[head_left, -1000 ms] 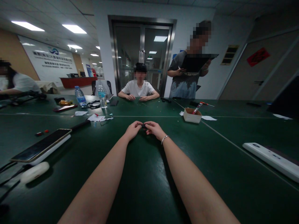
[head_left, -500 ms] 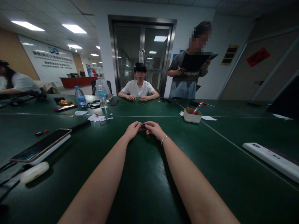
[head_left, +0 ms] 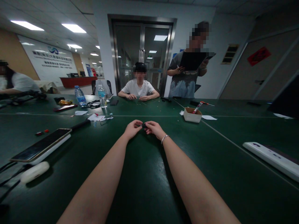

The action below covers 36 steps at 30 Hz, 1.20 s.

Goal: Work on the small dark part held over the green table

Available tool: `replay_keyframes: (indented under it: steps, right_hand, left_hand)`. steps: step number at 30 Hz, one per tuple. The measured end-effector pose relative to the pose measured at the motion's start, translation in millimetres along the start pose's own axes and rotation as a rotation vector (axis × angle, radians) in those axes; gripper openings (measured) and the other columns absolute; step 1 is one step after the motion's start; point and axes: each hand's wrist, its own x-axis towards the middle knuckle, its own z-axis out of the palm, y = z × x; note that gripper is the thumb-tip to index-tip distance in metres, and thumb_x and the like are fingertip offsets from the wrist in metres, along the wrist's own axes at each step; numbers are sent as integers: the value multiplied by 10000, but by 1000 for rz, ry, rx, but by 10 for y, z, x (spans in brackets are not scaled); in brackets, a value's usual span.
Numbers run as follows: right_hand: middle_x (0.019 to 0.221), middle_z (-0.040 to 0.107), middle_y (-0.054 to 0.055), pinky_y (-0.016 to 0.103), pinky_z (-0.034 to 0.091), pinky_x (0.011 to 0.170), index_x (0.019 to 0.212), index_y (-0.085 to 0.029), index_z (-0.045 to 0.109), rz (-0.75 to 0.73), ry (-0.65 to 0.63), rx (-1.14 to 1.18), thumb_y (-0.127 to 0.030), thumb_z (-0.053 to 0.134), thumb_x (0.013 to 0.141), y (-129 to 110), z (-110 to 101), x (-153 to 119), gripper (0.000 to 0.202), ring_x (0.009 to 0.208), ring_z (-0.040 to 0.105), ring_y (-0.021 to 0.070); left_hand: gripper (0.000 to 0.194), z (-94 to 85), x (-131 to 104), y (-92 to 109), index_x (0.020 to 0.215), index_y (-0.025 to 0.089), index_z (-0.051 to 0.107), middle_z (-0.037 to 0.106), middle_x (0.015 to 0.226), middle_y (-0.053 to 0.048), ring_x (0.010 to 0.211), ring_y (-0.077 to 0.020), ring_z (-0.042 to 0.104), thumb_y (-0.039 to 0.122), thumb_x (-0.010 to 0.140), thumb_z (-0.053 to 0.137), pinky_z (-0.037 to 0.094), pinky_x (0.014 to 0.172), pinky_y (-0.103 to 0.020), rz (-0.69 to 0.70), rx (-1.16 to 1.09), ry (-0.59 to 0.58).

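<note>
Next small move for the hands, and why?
I'd firm up the left hand's pinch on the black piece: the right hand seems to grip it, while the left fingertips sit right beside it, contact unclear.

1. Right of the hands, the green table (head_left: 144,174) lies bare up to the open box (head_left: 192,115).
2. Leftward, the phone (head_left: 43,144) and white case (head_left: 35,172) block the way.
</note>
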Motion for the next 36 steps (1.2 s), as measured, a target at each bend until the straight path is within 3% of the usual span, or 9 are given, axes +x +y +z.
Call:
replay_keyframes:
  steps: [7, 11, 16, 18, 23, 26, 28, 32, 36]
  right_hand:
    - [597, 621, 0, 154, 525, 435, 966, -118, 585, -1, 11, -8, -111, 580, 874, -19, 1, -32, 92, 436, 579, 66]
    - [702, 609, -15, 166, 538, 445, 1016, -145, 571, -45, 5, -1, -34, 598, 817, -50, 9, -70, 230, 464, 600, 63]
    - [608, 562, -14, 164, 513, 399, 958, -135, 547, 8, 27, -57, -232, 520, 918, -66, 37, -60, 108, 416, 573, 73]
    - [637, 575, -9, 152, 495, 383, 961, -138, 540, 7, 18, -82, -215, 508, 915, -64, 34, -58, 95, 401, 554, 60]
    - [962, 602, 1, 178, 545, 455, 1201, -257, 446, -86, -21, -60, -106, 654, 759, -54, 11, -70, 511, 503, 620, 58]
    - [802, 620, 15, 156, 508, 417, 1158, -185, 478, -20, -28, -129, -220, 580, 857, -55, 18, -69, 320, 448, 584, 61]
    - [784, 629, 15, 142, 479, 390, 1119, -175, 489, -30, -39, -147, -196, 555, 867, -58, 17, -72, 261, 425, 563, 53]
    - [958, 622, -10, 171, 529, 444, 1213, -269, 407, -93, -57, -73, -64, 660, 738, -64, -1, -79, 575, 471, 599, 49]
    - [686, 610, -3, 138, 482, 387, 1087, -155, 511, 19, -21, -142, -213, 543, 892, -68, 21, -59, 206, 408, 541, 49]
  left_hand:
    - [258, 2, -12, 50, 972, 169, 645, 659, 990, -70, 836, -156, 593, 178, 714, 635, 485, 815, -330, -4, 33, -2]
    - [249, 11, 4, 2, 979, 175, 647, 656, 998, -69, 837, -156, 596, 224, 735, 636, 488, 812, -333, 13, 31, 4]
    - [270, 17, 26, -37, 986, 169, 629, 652, 966, -68, 859, -161, 602, 222, 722, 657, 494, 810, -331, 9, -5, 25]
    - [261, 19, 26, -22, 973, 165, 629, 654, 954, -70, 872, -165, 603, 206, 717, 659, 492, 813, -332, -3, -9, 29]
    - [260, 20, 26, -7, 973, 163, 623, 660, 940, -67, 860, -160, 603, 198, 718, 656, 491, 806, -325, -10, -29, 39]
    - [265, 18, 34, -35, 979, 169, 626, 661, 945, -63, 864, -159, 602, 203, 718, 658, 488, 805, -321, -2, -32, 34]
    - [263, 15, 39, -52, 975, 168, 628, 661, 952, -65, 874, -160, 602, 198, 716, 658, 485, 808, -319, -6, -30, 36]
    - [265, 14, 40, -57, 981, 160, 623, 658, 960, -71, 866, -159, 603, 211, 722, 653, 480, 804, -316, -2, -26, 38]
    - [260, 16, 34, -34, 975, 165, 626, 659, 937, -65, 856, -159, 604, 212, 722, 656, 478, 791, -311, -13, -17, 44]
